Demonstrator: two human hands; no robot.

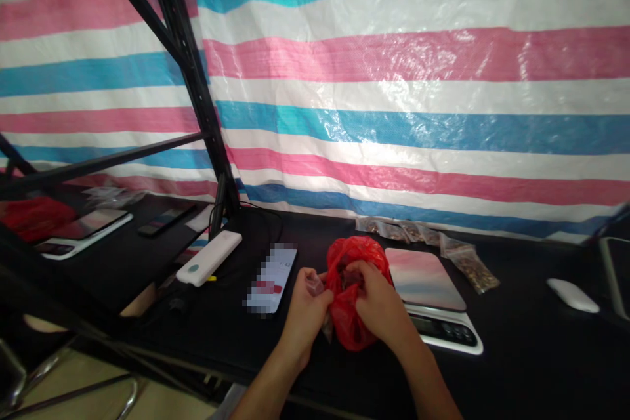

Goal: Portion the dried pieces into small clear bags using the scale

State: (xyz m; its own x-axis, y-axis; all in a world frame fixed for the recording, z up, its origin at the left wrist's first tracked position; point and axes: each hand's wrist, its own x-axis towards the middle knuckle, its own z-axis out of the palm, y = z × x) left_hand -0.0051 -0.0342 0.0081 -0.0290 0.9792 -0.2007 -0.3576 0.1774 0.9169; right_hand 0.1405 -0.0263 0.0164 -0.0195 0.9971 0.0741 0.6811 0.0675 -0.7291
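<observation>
A red plastic bag (355,325) stands on the black table with its mouth open. Dark small contents show inside it, too blurred to name. My left hand (306,312) is closed on a small clear plastic bag (314,283), against the red bag's left side. From the right, my right hand (381,298) reaches into the mouth of the red bag, fingers curled and their tips partly hidden. Just right of it sits a white digital scale (445,335) with a shiny flat plate.
Several filled clear zip bags (472,269) lie in a row behind the scale. A phone (273,279) and a white power strip (210,257) are to the left. A white computer mouse (572,295) lies at right. A black metal frame (197,102) rises before striped sheeting.
</observation>
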